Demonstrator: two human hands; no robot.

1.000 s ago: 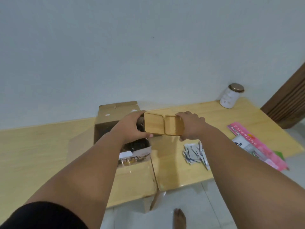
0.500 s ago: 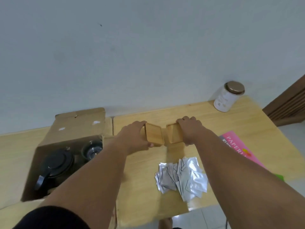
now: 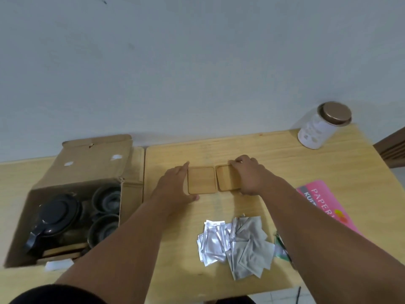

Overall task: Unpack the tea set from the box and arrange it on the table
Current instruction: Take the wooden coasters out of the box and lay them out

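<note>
Two square wooden coasters lie flat, side by side, on the light wooden table (image 3: 285, 154). My left hand (image 3: 175, 189) holds the left coaster (image 3: 201, 179) by its left edge, a fingertip at its far corner and the thumb at its near edge. My right hand (image 3: 249, 176) rests over the right coaster (image 3: 225, 178), fingers curled on its far edge. To the left stands the open cardboard box (image 3: 87, 163), holding a black teapot (image 3: 54, 216) and two dark cups (image 3: 107, 197).
A pile of silver foil sachets (image 3: 236, 242) lies in front of the coasters. A white jar with a bronze lid (image 3: 317, 128) stands at the back right corner. A pink booklet (image 3: 322, 200) lies along the right edge. The wall runs close behind.
Both hands have carried the two coasters from above the box to the right and lowered them flat onto the table. The view has shifted right and down.
</note>
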